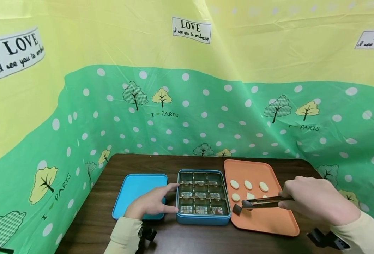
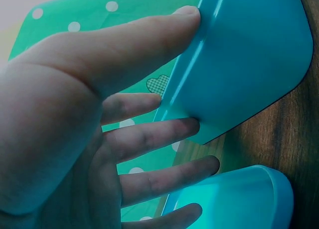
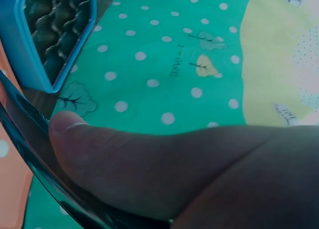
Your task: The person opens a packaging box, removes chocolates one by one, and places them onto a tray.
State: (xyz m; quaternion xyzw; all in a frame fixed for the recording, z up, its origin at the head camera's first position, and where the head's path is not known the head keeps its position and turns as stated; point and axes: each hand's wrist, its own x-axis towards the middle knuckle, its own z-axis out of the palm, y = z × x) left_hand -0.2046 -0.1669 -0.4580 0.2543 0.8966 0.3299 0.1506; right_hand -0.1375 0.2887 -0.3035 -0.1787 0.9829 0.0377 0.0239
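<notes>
My right hand (image 1: 320, 199) grips a pair of dark metal tongs (image 1: 266, 202) over the orange tray (image 1: 263, 222). The tong tips are at a dark brown block (image 1: 237, 209) near the tray's left edge; whether they pinch it I cannot tell. My left hand (image 1: 152, 201) has its fingers spread, with thumb and fingertips against the left side of the blue tin (image 1: 203, 220). In the left wrist view the thumb touches the tin's wall (image 2: 249, 55). A clear insert (image 1: 201, 192) divides the tin into several compartments; a small reddish patch shows in the front right one.
Several pale oval pieces (image 1: 248, 185) lie in rows on the orange tray, some partly behind the tongs. A shallow blue lid (image 1: 139, 188) lies left of the tin, partly under my left hand. Printed green and yellow cloth (image 1: 206, 123) hangs behind the dark wooden table (image 1: 91, 225).
</notes>
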